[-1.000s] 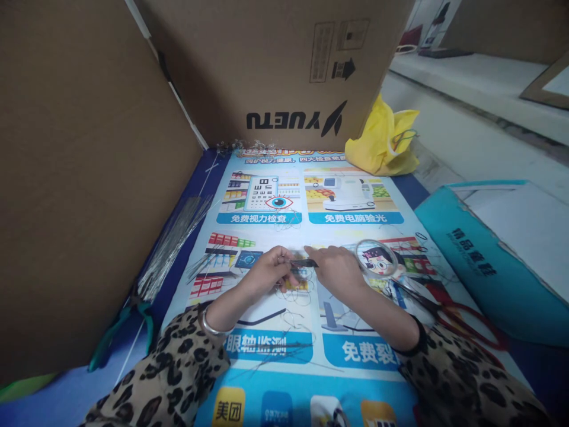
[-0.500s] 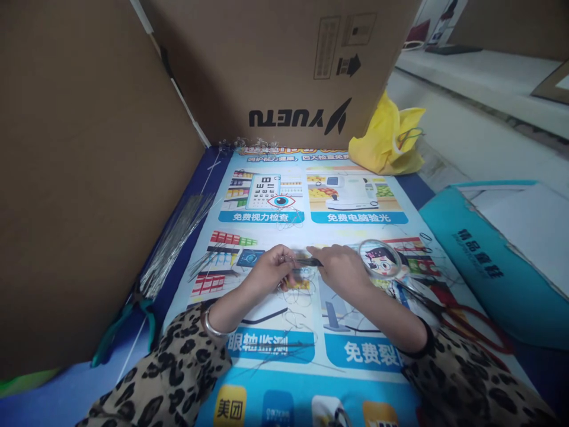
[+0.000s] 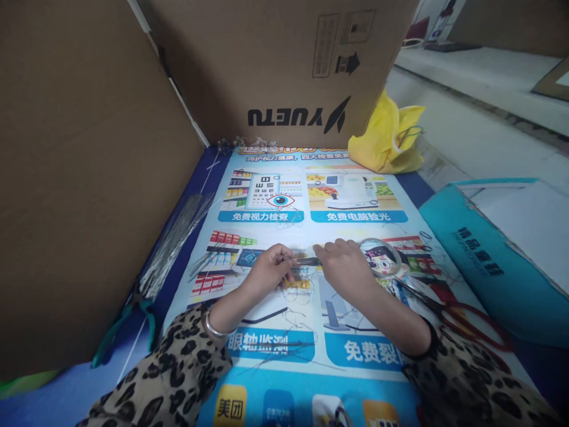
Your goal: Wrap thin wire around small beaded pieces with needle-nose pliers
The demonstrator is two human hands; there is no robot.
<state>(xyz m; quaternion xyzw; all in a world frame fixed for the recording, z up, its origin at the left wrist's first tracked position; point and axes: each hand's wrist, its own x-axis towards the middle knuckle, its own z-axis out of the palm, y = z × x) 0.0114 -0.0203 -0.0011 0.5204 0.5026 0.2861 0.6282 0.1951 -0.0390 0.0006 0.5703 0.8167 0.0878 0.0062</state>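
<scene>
Just left of the middle of the poster, my left hand (image 3: 272, 268) is closed in a pinch on a piece of thin wire with a small bead-like bit at the fingertips. My right hand (image 3: 347, 267) is wrapped round a slim pointed metal tool (image 3: 308, 261), like narrow plier jaws; its grip end is hidden in the palm. The tool's tip points left and meets the left fingertips. Thin curled wires (image 3: 293, 319) lie below the hands. Close behind the right hand is a clear round ring (image 3: 397, 259), like a tape roll.
Red-handled scissors (image 3: 478, 325) lie by my right forearm. Teal-handled pliers (image 3: 151, 314) and a bundle of straight wires (image 3: 171, 252) are at left. Cardboard walls (image 3: 284, 71) stand left and behind. A yellow bag (image 3: 386, 145) and a teal box (image 3: 493, 261) sit at right.
The right hand has turned slightly and shifted a little to the right, so the tool's metal tip shows brighter. The left hand stays nearly in place.
</scene>
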